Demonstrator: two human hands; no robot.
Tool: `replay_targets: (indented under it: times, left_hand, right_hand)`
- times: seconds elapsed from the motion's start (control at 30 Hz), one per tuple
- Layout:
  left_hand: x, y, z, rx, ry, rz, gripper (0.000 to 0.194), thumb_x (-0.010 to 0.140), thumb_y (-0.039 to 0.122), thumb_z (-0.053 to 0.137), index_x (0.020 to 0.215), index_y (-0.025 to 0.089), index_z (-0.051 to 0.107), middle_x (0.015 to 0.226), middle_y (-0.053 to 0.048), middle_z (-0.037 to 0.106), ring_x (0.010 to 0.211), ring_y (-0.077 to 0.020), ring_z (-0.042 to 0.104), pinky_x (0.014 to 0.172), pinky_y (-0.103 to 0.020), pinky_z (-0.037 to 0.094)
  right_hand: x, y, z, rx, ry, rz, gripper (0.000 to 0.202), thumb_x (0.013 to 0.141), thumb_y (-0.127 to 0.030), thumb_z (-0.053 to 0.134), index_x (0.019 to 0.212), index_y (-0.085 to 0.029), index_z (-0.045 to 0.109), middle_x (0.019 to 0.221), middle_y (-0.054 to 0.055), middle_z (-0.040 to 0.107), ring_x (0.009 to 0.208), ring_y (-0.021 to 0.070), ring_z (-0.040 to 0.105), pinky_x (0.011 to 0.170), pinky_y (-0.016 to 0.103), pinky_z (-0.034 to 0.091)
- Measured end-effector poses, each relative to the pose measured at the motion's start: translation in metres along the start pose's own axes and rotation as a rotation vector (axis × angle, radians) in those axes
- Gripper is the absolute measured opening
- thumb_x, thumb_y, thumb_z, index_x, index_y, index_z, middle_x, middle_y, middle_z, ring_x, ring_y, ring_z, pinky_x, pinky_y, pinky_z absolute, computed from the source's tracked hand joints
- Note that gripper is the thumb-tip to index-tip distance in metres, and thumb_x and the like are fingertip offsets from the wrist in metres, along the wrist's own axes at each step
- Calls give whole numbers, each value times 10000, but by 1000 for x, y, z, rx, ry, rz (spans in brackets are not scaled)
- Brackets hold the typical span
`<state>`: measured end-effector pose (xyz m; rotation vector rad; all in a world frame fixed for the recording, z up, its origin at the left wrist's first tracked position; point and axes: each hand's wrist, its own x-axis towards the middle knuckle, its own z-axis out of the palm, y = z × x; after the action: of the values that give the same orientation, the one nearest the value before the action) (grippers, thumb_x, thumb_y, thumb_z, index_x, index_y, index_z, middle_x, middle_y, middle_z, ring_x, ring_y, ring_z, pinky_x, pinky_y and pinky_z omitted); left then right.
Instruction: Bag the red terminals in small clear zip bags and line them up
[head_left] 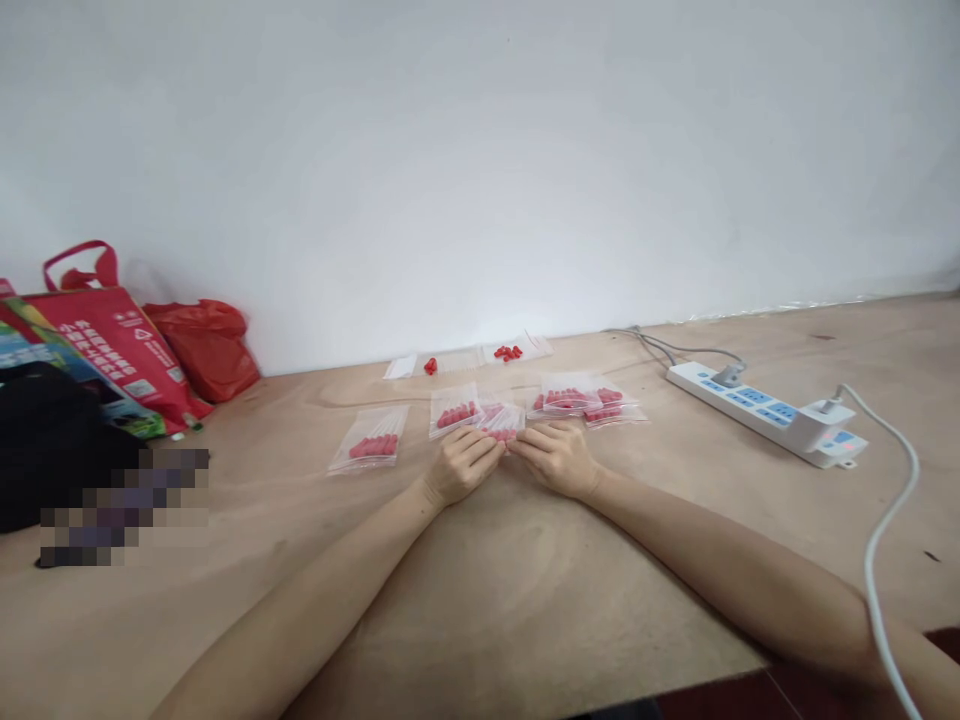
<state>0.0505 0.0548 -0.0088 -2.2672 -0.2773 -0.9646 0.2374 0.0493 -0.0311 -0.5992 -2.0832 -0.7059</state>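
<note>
I have both hands out over the wooden desk (525,600), pinching one small clear plastic zip bag of red pieces (501,424) between them. My left hand (461,465) grips its left side, fingers clenched on the plastic; my right hand (559,458) grips its right side the same way. The bag lies flat near the middle of the desk, toward the far edge.

As I judge it, the work is well along. A filled bag (370,440) lies to the left, another filled bag (454,409) just beyond my left hand, and a small overlapping pile of filled bags (589,398) just beyond my right hand. Left over, close to the far edge by the wall, are a few loose red pieces (508,352) on clear empty bags (450,360).

The bag in my fingers runs its long axis away from me, with the red pieces bunched at the near end. I cannot tell whether its mouth is sealed.

A white power strip (765,413) lies to the right, and red shopping bags (127,340) stand at the left.
</note>
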Motion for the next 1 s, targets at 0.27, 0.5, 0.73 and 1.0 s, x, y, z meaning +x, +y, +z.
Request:
replay_targets:
  times: [0.27, 0.5, 0.73, 1.0]
  left_hand:
    - [-1, -2, 3, 58, -7, -1, 34, 773, 102, 528, 791, 119, 551, 669, -26, 621, 612, -126, 561, 581, -282, 471]
    - [1, -4, 3, 105, -12, 34, 59, 794, 119, 495, 769, 136, 545, 658, -20, 608, 615, -123, 560, 591, -282, 470]
    - [-5, -13, 1, 187, -41, 52, 101, 812, 117, 461, 749, 126, 540, 653, -33, 587, 603, -127, 534, 622, -292, 457]
    - [-14, -24, -13, 215, -107, 42, 169, 843, 109, 400, 746, 156, 530, 685, -18, 592, 656, -120, 535, 656, -271, 431]
  right_hand:
    - [-1, 1, 3, 24, -15, 43, 166, 822, -151, 446, 848, -182, 607, 809, 20, 626, 670, 98, 528, 583, 240, 324]
    - [2, -2, 2, -24, -26, 19, 183, 826, -139, 416, 824, -168, 597, 729, 21, 600, 601, 100, 497, 553, 254, 300]
    - [1, 0, 2, 11, -55, 106, 196, 842, -127, 384, 759, -146, 560, 730, 41, 568, 609, 108, 483, 528, 227, 318]
    - [-3, 5, 0, 79, -71, 129, 180, 843, -107, 362, 782, -144, 527, 754, 54, 545, 623, 114, 482, 496, 208, 346]
